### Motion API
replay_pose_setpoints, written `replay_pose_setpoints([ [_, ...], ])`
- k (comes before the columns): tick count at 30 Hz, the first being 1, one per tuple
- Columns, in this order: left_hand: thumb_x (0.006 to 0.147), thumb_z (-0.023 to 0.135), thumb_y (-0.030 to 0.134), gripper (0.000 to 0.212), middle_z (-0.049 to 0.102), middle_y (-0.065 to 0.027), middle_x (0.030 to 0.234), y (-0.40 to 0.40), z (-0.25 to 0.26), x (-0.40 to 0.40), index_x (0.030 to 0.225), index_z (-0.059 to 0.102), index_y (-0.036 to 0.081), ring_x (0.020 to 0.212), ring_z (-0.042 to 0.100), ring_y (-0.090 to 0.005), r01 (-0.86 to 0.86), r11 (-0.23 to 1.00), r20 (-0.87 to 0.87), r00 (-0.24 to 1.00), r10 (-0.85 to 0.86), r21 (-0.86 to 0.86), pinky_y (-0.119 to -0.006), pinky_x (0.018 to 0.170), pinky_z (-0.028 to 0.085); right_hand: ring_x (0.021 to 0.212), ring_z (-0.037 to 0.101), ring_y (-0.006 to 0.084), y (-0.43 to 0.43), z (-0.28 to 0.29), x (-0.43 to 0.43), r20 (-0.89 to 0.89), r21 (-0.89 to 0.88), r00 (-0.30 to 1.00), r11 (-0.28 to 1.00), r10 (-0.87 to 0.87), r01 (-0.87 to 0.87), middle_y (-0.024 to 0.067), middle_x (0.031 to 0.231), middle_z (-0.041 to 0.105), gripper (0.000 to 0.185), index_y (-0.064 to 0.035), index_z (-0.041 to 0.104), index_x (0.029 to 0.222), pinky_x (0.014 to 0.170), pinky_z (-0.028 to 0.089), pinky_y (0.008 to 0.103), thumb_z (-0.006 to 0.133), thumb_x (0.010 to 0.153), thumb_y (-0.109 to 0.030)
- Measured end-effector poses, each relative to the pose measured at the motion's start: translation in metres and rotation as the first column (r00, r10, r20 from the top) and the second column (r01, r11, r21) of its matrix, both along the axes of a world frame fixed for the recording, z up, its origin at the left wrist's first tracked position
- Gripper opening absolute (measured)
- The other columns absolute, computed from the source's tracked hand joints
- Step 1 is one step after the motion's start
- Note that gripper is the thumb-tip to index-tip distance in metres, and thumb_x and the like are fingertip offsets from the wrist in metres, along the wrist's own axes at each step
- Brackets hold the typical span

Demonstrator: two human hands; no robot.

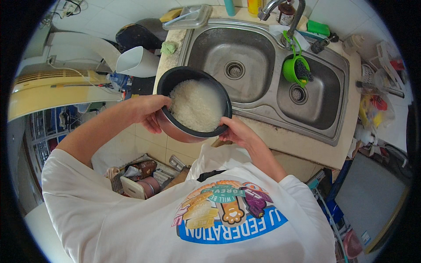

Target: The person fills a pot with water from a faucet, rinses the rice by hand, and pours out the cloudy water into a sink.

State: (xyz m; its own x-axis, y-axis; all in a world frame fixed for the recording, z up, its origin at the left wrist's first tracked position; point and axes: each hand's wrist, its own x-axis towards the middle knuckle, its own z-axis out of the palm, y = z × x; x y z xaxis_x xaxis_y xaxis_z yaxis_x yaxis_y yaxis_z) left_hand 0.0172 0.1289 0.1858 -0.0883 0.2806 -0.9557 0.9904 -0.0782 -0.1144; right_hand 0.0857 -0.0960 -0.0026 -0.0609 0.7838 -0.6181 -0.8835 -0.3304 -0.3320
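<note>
A rice cooker's inner pot (pixel 184 135), dark inside and coppery outside, is held in front of me at the counter's front left corner. Wet white rice (pixel 194 108) lies in it, with cloudy water along the upper right side. My left hand (pixel 149 110) grips the pot's left rim, thumb over the edge and fingers below. At the lower right rim, my right hand (pixel 238 130) holds it the same way. The pot is tilted. Beyond it is the left basin (pixel 253 42) of a stainless steel double sink.
A curved faucet (pixel 271 8) rises behind the sink. A green strainer (pixel 291 70) with a dark scouring pad hangs over the right basin (pixel 324 108). A plastic container (pixel 200 19) and a green cloth (pixel 168 48) lie on the counter's left side. A white bin (pixel 138 61) stands left of it.
</note>
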Motion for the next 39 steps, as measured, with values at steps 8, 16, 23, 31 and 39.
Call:
replay_pose_setpoints([
  [8, 0.082, 0.04, 0.038, 0.049, 0.062, -0.0184, 0.073, 0.001, 0.0, 0.003, 0.088, 0.058, -0.007, 0.061, 0.064, -0.0262, 0.022, 0.999, -0.012, 1.0, -0.022, 0.033, -0.038, 0.059, 0.055, 0.051, 0.055, 0.0164, 0.002, -0.01, -0.003, -0.037, 0.036, 0.999, 0.999, 0.015, -0.013, 0.007, 0.066, 0.057, 0.013, -0.0029, 0.055, 0.081, 0.049, 0.048, 0.0271, 0.054, 0.079, -0.015],
  [16, 0.082, 0.04, 0.039, 0.05, 0.063, -0.018, 0.072, -0.004, 0.002, 0.01, 0.087, 0.058, -0.007, 0.06, 0.064, -0.0249, 0.032, 0.998, -0.044, 0.999, -0.03, 0.045, -0.036, 0.057, 0.055, 0.05, 0.058, 0.0162, 0.002, -0.019, -0.005, -0.081, 0.05, 0.997, 0.999, 0.004, 0.0, 0.0081, 0.062, 0.059, 0.016, -0.0007, 0.057, 0.077, 0.048, 0.049, 0.0269, 0.054, 0.079, -0.016],
  [23, 0.082, 0.039, 0.037, 0.048, 0.063, -0.0167, 0.07, -0.008, 0.003, 0.015, 0.085, 0.059, -0.006, 0.056, 0.063, -0.0234, 0.036, 0.999, -0.049, 0.998, -0.034, 0.036, -0.034, 0.053, 0.055, 0.051, 0.056, 0.0146, 0.002, -0.02, -0.004, -0.092, 0.07, 0.996, 0.997, 0.018, -0.011, 0.0058, 0.064, 0.058, 0.013, -0.003, 0.056, 0.079, 0.049, 0.048, 0.0265, 0.053, 0.08, -0.016],
  [31, 0.083, 0.038, 0.036, 0.048, 0.062, -0.0166, 0.069, -0.01, 0.004, 0.019, 0.083, 0.06, -0.007, 0.055, 0.063, -0.0229, 0.061, 0.997, -0.057, 0.997, -0.059, 0.042, -0.032, 0.051, 0.055, 0.052, 0.053, 0.0134, 0.001, -0.018, -0.002, -0.096, 0.072, 0.995, 0.997, 0.016, -0.009, 0.0046, 0.066, 0.056, 0.009, -0.0046, 0.054, 0.082, 0.048, 0.047, 0.0258, 0.052, 0.08, -0.014],
  [39, 0.084, 0.039, 0.037, 0.049, 0.062, -0.0178, 0.072, -0.01, 0.002, 0.02, 0.086, 0.059, -0.008, 0.059, 0.064, -0.0233, 0.042, 0.998, -0.07, 0.997, -0.039, 0.048, -0.034, 0.054, 0.056, 0.053, 0.054, 0.0124, 0.0, -0.017, 0.0, -0.089, 0.057, 0.996, 0.998, 0.0, 0.005, 0.004, 0.068, 0.058, 0.008, -0.006, 0.055, 0.08, 0.05, 0.047, 0.0258, 0.053, 0.081, -0.014],
])
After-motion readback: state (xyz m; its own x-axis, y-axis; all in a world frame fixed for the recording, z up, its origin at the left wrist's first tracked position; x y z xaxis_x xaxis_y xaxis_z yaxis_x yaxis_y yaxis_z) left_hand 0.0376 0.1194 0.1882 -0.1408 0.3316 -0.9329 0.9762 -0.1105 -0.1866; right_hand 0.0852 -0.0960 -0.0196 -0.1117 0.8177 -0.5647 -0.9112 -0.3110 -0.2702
